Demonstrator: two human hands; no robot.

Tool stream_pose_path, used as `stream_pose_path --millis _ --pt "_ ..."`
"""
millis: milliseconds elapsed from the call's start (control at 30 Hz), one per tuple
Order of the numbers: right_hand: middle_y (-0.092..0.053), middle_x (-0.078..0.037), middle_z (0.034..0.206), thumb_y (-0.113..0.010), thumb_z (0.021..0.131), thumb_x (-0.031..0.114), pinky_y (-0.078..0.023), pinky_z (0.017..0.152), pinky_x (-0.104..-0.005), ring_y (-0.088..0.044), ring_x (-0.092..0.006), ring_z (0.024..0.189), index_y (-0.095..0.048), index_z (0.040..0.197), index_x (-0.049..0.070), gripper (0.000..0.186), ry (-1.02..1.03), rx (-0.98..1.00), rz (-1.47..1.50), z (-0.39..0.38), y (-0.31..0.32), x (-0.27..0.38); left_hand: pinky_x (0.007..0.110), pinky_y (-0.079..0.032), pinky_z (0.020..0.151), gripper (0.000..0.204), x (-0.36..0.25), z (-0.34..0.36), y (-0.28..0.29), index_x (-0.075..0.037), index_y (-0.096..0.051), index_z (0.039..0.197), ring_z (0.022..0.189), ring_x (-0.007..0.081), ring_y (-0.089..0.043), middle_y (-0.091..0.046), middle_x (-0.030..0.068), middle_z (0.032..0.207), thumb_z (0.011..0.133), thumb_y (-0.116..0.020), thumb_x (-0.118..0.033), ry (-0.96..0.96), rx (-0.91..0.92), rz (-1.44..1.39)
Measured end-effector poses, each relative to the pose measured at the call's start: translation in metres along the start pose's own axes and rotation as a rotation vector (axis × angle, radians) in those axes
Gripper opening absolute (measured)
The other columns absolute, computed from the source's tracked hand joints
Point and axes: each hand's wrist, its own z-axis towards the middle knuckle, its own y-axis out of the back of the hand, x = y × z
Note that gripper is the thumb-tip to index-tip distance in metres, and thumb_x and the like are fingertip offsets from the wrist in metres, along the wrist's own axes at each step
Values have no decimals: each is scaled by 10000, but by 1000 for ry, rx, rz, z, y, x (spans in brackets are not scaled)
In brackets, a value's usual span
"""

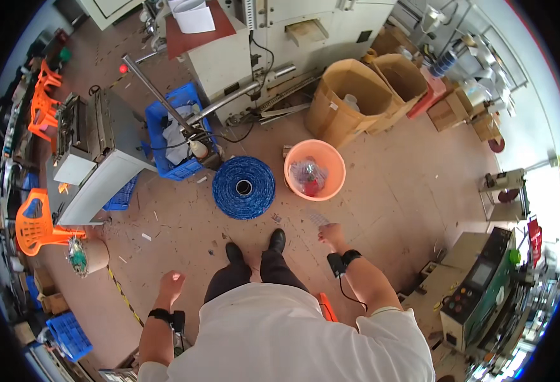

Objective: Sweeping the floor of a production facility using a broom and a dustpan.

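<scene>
My left hand point(172, 286) hangs out to the left of my body, its fingers curled in, with nothing visible in it. My right hand point(331, 235) is held forward at the right with its fingers closed. Just beyond those fingers shows a thin see-through piece with faint marks point(318, 218); whether the hand grips it or it lies on the floor, I cannot make out. Farther on stands a round orange-pink bin point(339, 170) with crumpled clear plastic and something red point(311, 187) inside. Left of the bin is a large blue roll point(244, 188) with a hollow core.
Behind the roll, a blue crate point(155, 121) sits by a metal bar frame. Tall cardboard boxes point(331, 108) stand beyond the bin. A grey machine table point(111, 172) and an orange chair point(35, 226) are at left; a control panel point(480, 274) is at right. Scraps litter the floor.
</scene>
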Motion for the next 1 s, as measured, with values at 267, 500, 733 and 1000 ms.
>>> stream_pose_path --millis 267,500,733,1000 --pt "-570 -114 591 -627 871 193 -437 408 -345 -574 -218 455 -561 739 -56 290 -60 -246 -202 94 11 70 381 -539 753 319 43 -87 2 9 -696 879 826 283 -705 -720 167 842 858 -681 -309 367 -11 -102" --pt "-607 -119 601 -613 876 239 -472 440 -348 -609 -220 490 -606 739 -48 319 -74 -11 -635 101 -31 32 372 -544 782 346 64 -121 -38 25 -689 917 852 279 -709 -722 177 859 866 -683 -317 482 -99 -251" --pt "-713 -169 891 -589 832 372 -544 744 -450 -681 -347 861 -728 850 65 338 474 499 -1765 58 -92 -41 401 -542 809 295 64 -144 -56 -6 -685 988 949 322 -694 -710 200 978 864 -658 -272 479 -106 -323" --pt "-564 -33 612 -581 812 213 -471 488 -393 -601 -228 575 -634 768 137 102 815 794 -1754 47 -139 -19 510 -276 1134 740 110 -150 4 -102 -376 1461 1457 364 -191 -123 203 1593 847 -660 -400 752 -286 -4"
